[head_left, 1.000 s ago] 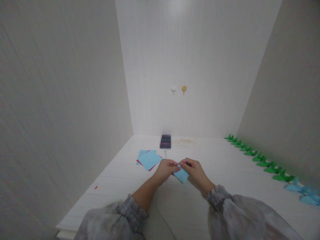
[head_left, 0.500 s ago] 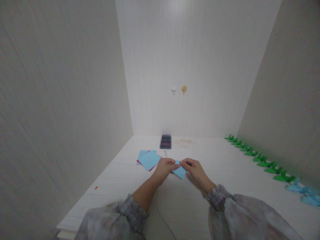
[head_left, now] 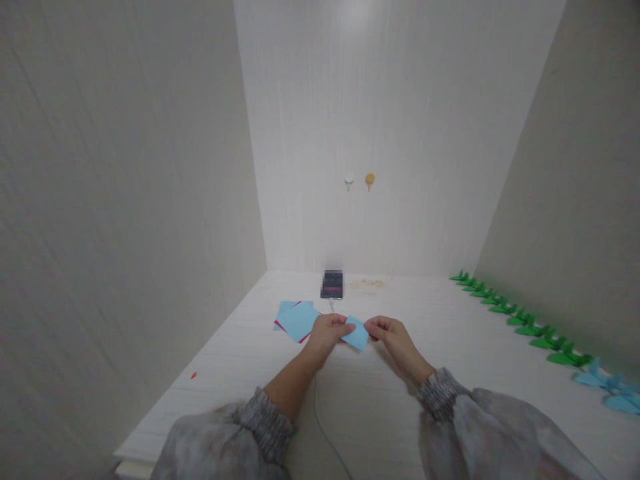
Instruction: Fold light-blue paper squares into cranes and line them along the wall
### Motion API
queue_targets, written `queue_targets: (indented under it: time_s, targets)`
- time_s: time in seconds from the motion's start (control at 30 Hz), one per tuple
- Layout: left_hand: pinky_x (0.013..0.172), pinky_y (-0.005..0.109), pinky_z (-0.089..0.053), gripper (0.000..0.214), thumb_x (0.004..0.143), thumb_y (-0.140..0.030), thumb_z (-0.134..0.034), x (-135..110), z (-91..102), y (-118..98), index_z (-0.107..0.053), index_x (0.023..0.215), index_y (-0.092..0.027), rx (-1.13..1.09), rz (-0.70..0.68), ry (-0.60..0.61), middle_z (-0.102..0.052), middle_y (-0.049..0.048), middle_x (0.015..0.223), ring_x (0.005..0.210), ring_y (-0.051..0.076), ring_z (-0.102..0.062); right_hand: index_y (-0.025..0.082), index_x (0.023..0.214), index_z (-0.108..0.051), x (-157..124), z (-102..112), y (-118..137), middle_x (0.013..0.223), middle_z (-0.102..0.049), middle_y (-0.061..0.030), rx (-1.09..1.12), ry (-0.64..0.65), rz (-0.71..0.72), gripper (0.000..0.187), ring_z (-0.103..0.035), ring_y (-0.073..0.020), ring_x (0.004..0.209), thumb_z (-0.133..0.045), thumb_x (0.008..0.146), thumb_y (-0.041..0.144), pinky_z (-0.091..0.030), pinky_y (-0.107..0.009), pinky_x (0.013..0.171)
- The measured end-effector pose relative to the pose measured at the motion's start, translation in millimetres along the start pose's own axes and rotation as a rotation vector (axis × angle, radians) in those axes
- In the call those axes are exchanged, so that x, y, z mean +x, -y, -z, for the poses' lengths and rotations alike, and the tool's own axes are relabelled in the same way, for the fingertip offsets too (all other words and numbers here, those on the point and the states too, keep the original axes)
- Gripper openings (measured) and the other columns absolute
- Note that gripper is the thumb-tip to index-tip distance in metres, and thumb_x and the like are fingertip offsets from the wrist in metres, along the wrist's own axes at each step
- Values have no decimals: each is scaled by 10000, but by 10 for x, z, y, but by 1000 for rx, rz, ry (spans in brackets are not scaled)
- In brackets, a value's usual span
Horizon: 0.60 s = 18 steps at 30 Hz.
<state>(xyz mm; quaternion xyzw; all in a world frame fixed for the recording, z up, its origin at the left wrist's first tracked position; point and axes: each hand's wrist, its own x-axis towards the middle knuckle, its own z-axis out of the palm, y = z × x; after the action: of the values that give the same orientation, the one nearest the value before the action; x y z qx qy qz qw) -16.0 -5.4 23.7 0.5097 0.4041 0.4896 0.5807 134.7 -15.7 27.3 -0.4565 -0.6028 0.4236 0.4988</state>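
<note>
A small folded piece of light blue paper [head_left: 356,337] is held above the white table between my two hands. My left hand [head_left: 327,337] pinches its left side, thumb on top. At its right edge, my right hand [head_left: 393,335] has thumb and fingertips pressed together on the paper's corner. Left of my left hand lies a stack of square paper sheets [head_left: 296,323], light blue on top with red edges showing beneath. The back layers of the folded paper are hidden from me.
A dark, blurred phone-like device [head_left: 333,285] with a white cable [head_left: 320,420] stands near the back wall. Along the right side runs a row of green folded paper figures [head_left: 525,327], then light blue ones [head_left: 613,387]. A small red-orange scrap [head_left: 193,376] lies at left. Two hooks [head_left: 369,179] are on the wall.
The blue paper has turned and risen slightly in my left hand. My right fingers have shifted from its top to its right corner, a little apart from my left hand.
</note>
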Motion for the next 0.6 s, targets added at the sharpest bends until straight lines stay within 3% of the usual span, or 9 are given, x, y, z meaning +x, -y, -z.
queue_targets:
  time_s: [0.2,0.47,0.6]
  targets:
    - [504,238,-380,308,497,-340,-673,19,26,32,-582,629,-77,17,-7,13,-585,43,575,491,108,-503,131,600,-583,25,30,-55,536,-526,5,-61,-14,69,179,-445,-100,517,-533,630,300,-347,-218,517]
    - [412,181,-249,274,519,-355,-651,-27,-19,-62,-570,598,-106,53,-51,-38,-477,-37,438,393,38,-352,139,593,-569,-15,28,-1,522,-516,15,-138,20,105,182,-444,-102,511,-511,645,304,-345,-219,511]
    - [422,184,-259,268,510,-338,-656,-25,-28,-73,-558,594,-104,-2,-32,-34,-505,-25,460,400,42,-378,146,625,-562,-24,-17,17,546,-525,15,-89,36,93,195,-457,-102,524,-501,656,329,-354,-216,519]
